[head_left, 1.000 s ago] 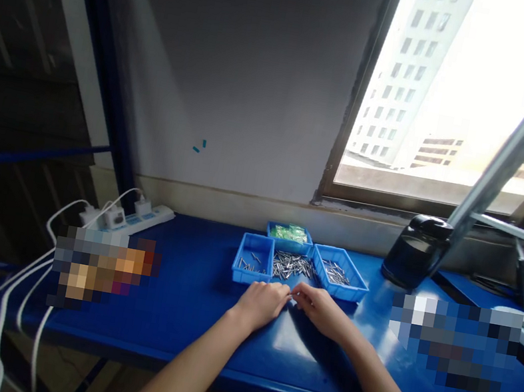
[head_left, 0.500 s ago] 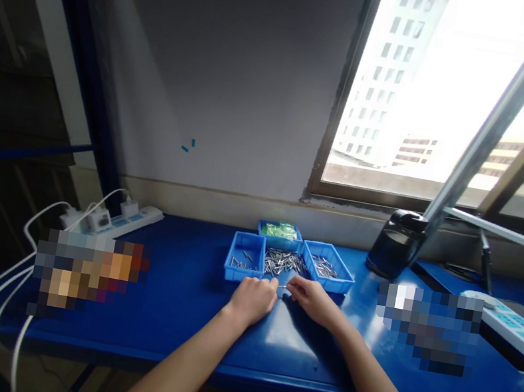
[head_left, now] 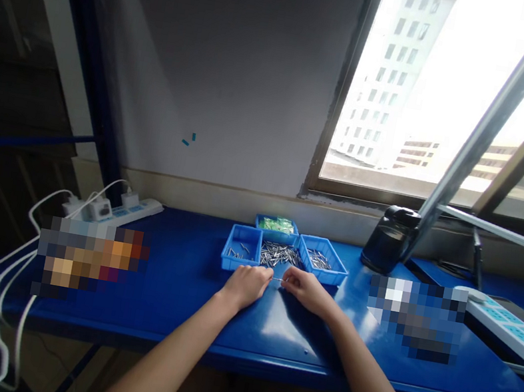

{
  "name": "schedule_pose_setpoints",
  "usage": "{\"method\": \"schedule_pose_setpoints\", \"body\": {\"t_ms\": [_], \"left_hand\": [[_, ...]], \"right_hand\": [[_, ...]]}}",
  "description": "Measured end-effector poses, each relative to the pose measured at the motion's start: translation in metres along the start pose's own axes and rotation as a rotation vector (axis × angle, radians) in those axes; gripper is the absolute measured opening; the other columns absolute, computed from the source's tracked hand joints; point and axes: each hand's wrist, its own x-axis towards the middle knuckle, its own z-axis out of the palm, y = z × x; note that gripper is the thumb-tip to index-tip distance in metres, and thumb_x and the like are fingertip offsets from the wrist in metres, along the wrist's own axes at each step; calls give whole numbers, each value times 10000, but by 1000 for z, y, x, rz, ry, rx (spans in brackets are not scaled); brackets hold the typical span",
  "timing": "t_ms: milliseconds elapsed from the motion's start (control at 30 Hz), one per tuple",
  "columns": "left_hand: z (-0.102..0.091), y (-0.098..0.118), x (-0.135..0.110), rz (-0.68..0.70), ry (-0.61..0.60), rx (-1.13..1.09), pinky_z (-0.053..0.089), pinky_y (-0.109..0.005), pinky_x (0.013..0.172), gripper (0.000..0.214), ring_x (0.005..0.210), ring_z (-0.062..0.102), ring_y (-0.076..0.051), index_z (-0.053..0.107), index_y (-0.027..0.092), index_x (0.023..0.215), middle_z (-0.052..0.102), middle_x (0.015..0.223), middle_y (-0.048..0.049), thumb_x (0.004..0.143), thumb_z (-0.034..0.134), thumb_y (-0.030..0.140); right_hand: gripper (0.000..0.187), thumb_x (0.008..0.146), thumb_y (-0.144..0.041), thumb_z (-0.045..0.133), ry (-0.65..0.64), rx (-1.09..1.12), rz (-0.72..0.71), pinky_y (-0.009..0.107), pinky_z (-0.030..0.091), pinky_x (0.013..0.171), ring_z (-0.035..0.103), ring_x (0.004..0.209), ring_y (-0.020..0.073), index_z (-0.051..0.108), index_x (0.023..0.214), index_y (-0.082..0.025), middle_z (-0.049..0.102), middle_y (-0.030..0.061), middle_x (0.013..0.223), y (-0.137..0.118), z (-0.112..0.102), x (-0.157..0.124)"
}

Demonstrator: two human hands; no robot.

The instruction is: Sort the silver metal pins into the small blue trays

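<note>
Between my two hands runs a thin silvery metal piece, too small to name exactly. My left hand pinches its left end, fingers curled. At the other end, the fingertips of my right hand are closed on it. Just beyond the hands lies a pile of similar slim metal parts. A blue tray with a few such parts stands to its left, and another blue tray with more of them to its right. My fingers partly hide the piece.
Behind the pile stands a blue tray with green packets. A dark jug is at the back right. White power strips lie at left and right, with cables hanging left. Two areas of the blue table are pixelated.
The view has shifted slightly, so the table and trays sit a little higher and further left. Both hands stay together at the metal piece, with more of it showing between them.
</note>
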Motion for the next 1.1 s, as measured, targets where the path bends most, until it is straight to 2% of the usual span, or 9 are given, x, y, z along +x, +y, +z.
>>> {"method": "schedule_pose_setpoints", "body": {"t_ms": [133, 300, 633, 767, 933, 1100], "left_hand": [[-1, 1, 0, 15, 5, -17, 445, -297, 716, 289, 856, 601, -204, 540, 198, 922, 632, 941, -69, 894, 276, 312], [-2, 1, -1, -29, 7, -24, 447, -282, 684, 348, 817, 611, -206, 542, 179, 921, 642, 846, -78, 896, 244, 356], [6, -3, 1, 69, 198, -152, 419, -240, 618, 313, 738, 605, -171, 514, 190, 880, 624, 780, -45, 901, 249, 354], [5, 0, 0, 153, 292, -284, 422, -220, 642, 259, 717, 576, -130, 542, 184, 874, 610, 814, -30, 877, 337, 342], [6, -3, 2, 232, 345, -393, 440, -231, 694, 213, 713, 558, -114, 569, 175, 921, 609, 866, -29, 849, 409, 296], [7, -3, 3, 288, 313, -378, 444, -226, 709, 202, 743, 566, -115, 582, 186, 938, 610, 861, -26, 836, 426, 263]], "right_hand": [[224, 784, -383, 484, 9, 14, -9, 211, 358, 524, 482, 545, 102, 547, 785, -168, 565, -7, 614, 1, -1, -1], [307, 829, -414, 394, 16, 64, 21, 224, 377, 550, 493, 550, 105, 557, 762, -162, 586, 9, 638, 1, 0, 0], [404, 776, -520, 443, -91, 317, 0, 223, 371, 534, 442, 534, 88, 561, 764, -134, 560, 17, 659, -10, -5, 0], [404, 768, -527, 463, -125, 410, 13, 203, 322, 498, 403, 516, 69, 548, 756, -132, 521, 0, 632, -15, -7, -3], [413, 774, -535, 456, -193, 586, 86, 178, 197, 423, 280, 450, 38, 509, 700, -132, 342, -58, 512, -17, -8, -6], [402, 732, -535, 511, -204, 604, 142, 168, 193, 403, 299, 453, 34, 503, 711, -134, 397, -44, 553, -18, -6, -5]]}}
